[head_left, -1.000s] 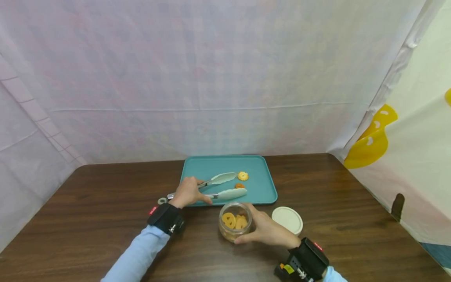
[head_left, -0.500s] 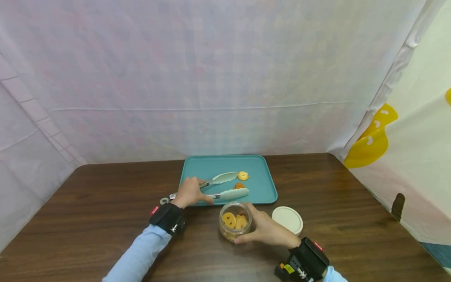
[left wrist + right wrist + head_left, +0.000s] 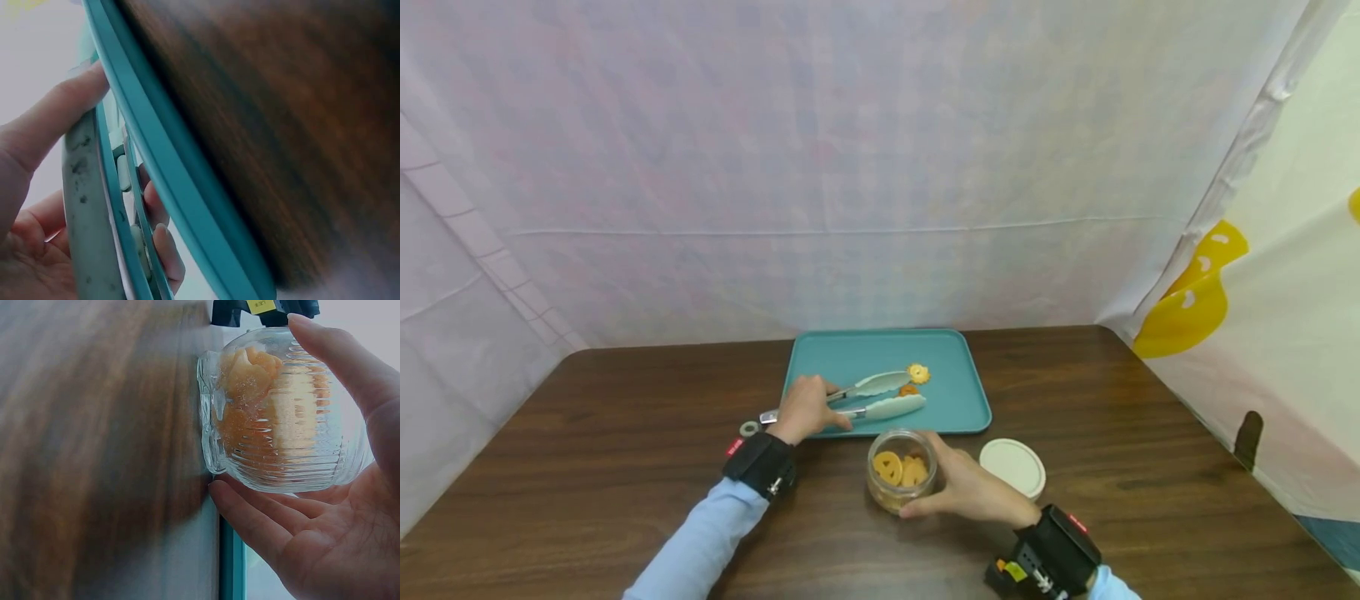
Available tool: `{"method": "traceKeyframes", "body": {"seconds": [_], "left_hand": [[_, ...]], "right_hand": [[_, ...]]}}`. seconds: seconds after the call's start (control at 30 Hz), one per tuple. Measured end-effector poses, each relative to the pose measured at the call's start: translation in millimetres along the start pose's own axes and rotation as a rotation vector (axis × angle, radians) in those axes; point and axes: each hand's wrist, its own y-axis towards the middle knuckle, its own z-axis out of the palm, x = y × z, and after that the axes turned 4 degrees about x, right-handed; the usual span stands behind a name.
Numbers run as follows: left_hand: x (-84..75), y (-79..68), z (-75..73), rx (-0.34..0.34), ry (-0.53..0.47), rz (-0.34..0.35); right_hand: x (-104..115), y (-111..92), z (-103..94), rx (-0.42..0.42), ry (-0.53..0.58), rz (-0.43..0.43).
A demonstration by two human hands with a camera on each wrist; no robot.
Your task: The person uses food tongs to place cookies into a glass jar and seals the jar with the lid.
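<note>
My left hand (image 3: 805,408) grips a pair of tongs (image 3: 891,407) with pale green scalloped heads, which stand apart over the tray. In the left wrist view the fingers wrap the tongs' handle (image 3: 90,206). Between the heads lies a small brown cookie (image 3: 908,389); a yellow flower-shaped cookie (image 3: 917,373) lies just past the upper head's tip. My right hand (image 3: 966,487) holds a clear glass jar (image 3: 886,498) upright on the table, thumb and fingers round its side. Several cookies (image 3: 250,381) show through the ribbed glass in the right wrist view.
A teal tray (image 3: 955,358) lies at the table's far edge, behind the jar. A round white lid (image 3: 1012,468) sits to the right of the jar, near the right wrist. Brown wooden table (image 3: 587,467) extends to both sides. A pale cloth (image 3: 820,167) hangs behind.
The tongs' upper head has moved down and right, and the lower head slightly up, narrowing the gap around the brown cookie. The right hand and jar have stayed put.
</note>
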Motion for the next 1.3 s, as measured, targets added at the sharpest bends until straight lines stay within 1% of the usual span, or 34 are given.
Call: {"method": "traceKeyframes", "body": {"seconds": [0.2,0.4,0.6,0.67,0.77,0.93,1.07,1.23,1.3], "left_hand": [[-2.4,-2.3,-0.8,-0.007,-0.008,0.016],[-0.8,-5.7,-0.6,-0.009,-0.045,0.033],[2.7,-7.3,-4.3,0.002,-0.062,0.024],[5.5,-8.0,-6.9,-0.005,-0.072,0.028],[11.2,-10.1,-11.8,-0.008,-0.102,0.054],[19.8,-17.0,-21.4,0.008,-0.144,0.09],[23.3,-23.0,-29.7,0.009,-0.167,0.129],[26.9,-31.1,-40.3,0.037,-0.208,0.181],[27.8,-33.8,-44.8,0.047,-0.219,0.186]], "right_hand": [[0.1,0.7,0.5,-0.007,-0.002,-0.001],[1.0,0.3,-0.1,-0.011,-0.002,-0.011],[1.4,0.5,-0.3,-0.02,-0.01,-0.021],[1.5,0.6,-0.1,-0.021,-0.012,-0.021],[1.5,0.3,0.2,-0.016,-0.005,-0.014],[1.0,0.5,0.2,-0.01,-0.012,-0.006],[0.8,0.6,-0.1,-0.022,-0.026,-0.017],[1.3,0.4,-0.6,-0.025,-0.024,-0.029],[1.4,0.3,-0.7,-0.02,-0.018,-0.028]]}}
